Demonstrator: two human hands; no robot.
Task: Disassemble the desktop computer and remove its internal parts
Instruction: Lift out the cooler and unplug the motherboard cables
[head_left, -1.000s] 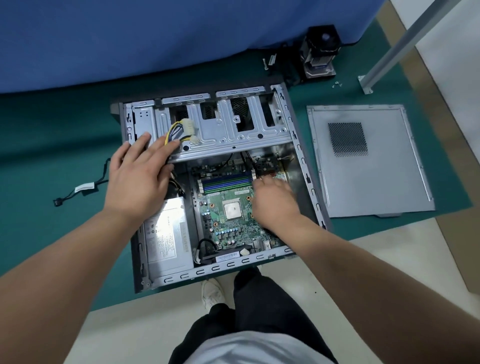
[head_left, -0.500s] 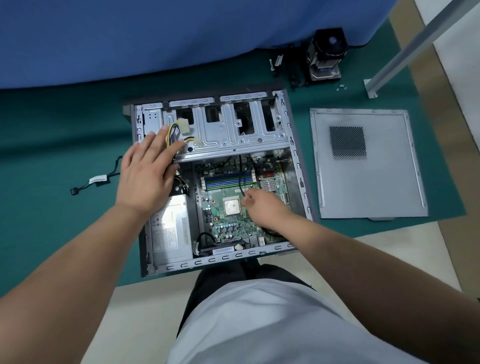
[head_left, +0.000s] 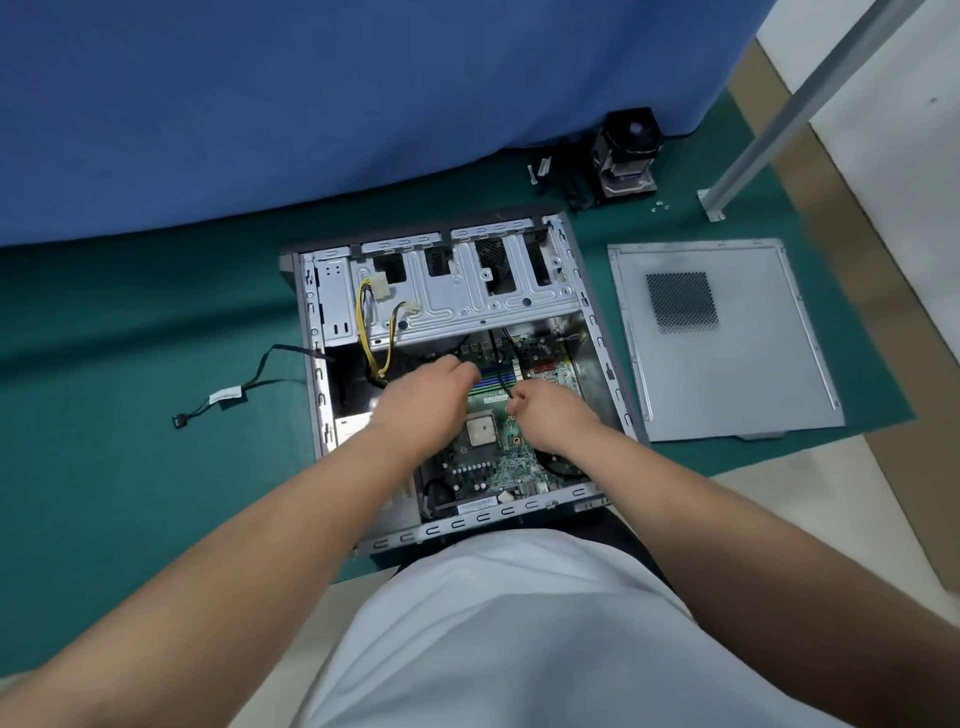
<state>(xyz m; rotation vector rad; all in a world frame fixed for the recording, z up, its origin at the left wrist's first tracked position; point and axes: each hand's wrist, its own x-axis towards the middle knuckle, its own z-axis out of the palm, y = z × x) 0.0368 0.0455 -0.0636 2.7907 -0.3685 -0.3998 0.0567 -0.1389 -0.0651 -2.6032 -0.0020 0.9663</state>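
Head view looks down on the open computer case (head_left: 597, 332), lying on its side on a green mat (head_left: 130, 467) with its interior facing up. Inside the case, the green motherboard (head_left: 483, 462) fills the right part, a square processor (head_left: 480, 431) near its middle and blue memory slots (head_left: 493, 376) beyond that. The right hand (head_left: 550, 415) rests over the motherboard just right of the processor, its fingers pinched together on a thin black cable (head_left: 501, 364) that runs up toward the silver drive cage (head_left: 467, 291) at the far end of the case. The left hand (head_left: 421, 400) hovers over the case just left of the memory slots, fingers curled; whether it grips anything cannot be told. Yellow and black power wires (head_left: 366, 332) with white plugs hang from the left of the drive cage. Left of the case, a loose black cable (head_left: 228, 395) with a white label trails across the mat. Right of the case, well apart, lies the detached side panel (head_left: 727, 374) with its perforated vent. Beyond the case's far right corner stands a removed cooler fan (head_left: 626, 156), small screws (head_left: 658, 207) beside it.
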